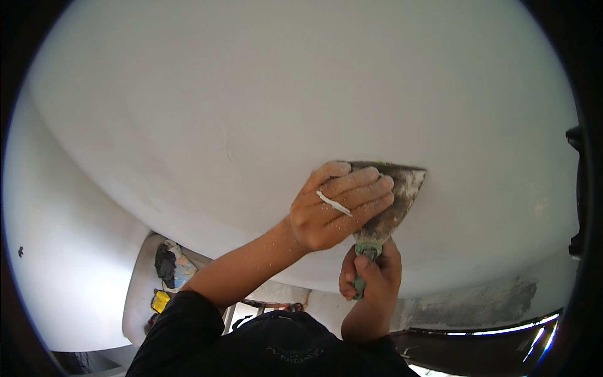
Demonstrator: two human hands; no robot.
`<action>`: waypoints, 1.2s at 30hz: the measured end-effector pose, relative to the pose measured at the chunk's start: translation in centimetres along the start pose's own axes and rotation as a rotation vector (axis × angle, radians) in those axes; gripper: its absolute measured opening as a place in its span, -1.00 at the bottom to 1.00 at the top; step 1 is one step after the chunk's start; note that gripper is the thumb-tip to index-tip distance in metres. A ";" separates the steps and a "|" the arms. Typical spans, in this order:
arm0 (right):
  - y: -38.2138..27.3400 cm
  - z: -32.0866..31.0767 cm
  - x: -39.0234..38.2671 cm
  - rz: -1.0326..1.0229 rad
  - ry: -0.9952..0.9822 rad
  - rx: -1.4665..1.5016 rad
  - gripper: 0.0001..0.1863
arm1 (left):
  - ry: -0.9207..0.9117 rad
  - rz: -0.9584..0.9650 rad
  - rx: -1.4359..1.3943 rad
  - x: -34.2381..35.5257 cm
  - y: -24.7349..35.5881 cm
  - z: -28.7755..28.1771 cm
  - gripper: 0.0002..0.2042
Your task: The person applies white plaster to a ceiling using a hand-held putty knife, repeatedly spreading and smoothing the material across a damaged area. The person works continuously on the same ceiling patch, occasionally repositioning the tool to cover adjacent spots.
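Observation:
A broad putty knife [408, 191] with a stained, worn metal blade has its wide edge against the white plastered surface [301, 81]. My right hand [384, 270] is closed around its green handle, thumb along the handle. Across the blade lies my left hand [342, 204], fingers stretched out and flat, pressing on the metal. A streak of white paste crosses the back of that hand, and white specks dot the fingers and forearm. The blade's far edge is partly behind my left fingers. Faint ridges mark the plaster left of the knife.
At lower left, a recess [141, 283] holds a dark cloth or bag [165, 264], a crumpled pale bag [184, 270] and a yellow item [160, 301]. A rough grey patch [471, 306] shows on the wall at lower right, above a dark panel [465, 347] with bright gaps.

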State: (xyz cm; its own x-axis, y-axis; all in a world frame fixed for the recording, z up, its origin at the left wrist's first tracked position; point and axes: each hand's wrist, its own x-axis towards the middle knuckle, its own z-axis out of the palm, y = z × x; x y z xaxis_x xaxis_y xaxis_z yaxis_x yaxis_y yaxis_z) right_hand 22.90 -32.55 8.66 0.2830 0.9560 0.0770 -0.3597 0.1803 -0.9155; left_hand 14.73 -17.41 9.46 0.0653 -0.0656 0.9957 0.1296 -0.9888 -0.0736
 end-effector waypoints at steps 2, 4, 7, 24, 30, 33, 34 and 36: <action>-0.3 0.0 0.1 -0.043 -0.060 0.014 -0.67 | -0.010 -0.029 -0.010 -0.1 0.1 -0.1 -0.77; -0.5 0.1 -0.3 -0.016 -0.074 -0.017 -0.67 | 0.000 -0.085 -0.023 -0.4 0.3 -0.6 -0.76; -0.3 0.7 -0.8 0.072 -0.057 -0.075 -0.67 | -0.022 -0.136 0.015 -1.1 0.9 -1.8 -0.76; -0.9 2.2 0.3 0.229 -0.080 0.111 -0.72 | -0.194 -0.001 -0.004 0.8 -2.1 -3.9 -0.81; 0.4 1.8 1.2 0.147 -0.173 0.210 -0.73 | -0.200 0.003 -0.022 0.8 -2.8 -3.8 -0.79; 0.3 2.1 0.9 0.147 -0.159 0.153 -0.73 | -0.216 -0.013 -0.013 0.8 -2.6 -4.1 -0.72; 0.4 2.4 0.8 0.149 -0.152 0.141 -0.73 | -0.215 -0.005 -0.010 0.8 -2.8 -4.3 -0.72; 0.4 2.9 0.9 0.144 -0.124 0.105 -0.73 | -0.200 0.023 0.003 0.9 -3.4 -4.4 -0.71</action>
State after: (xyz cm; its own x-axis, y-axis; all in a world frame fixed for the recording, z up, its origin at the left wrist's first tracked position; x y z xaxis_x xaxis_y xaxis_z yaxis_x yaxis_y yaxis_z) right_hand 20.46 -30.96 9.49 0.1126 0.9936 0.0027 -0.4808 0.0569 -0.8750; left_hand 9.98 -14.74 10.88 0.2638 -0.0602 0.9627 0.1282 -0.9870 -0.0969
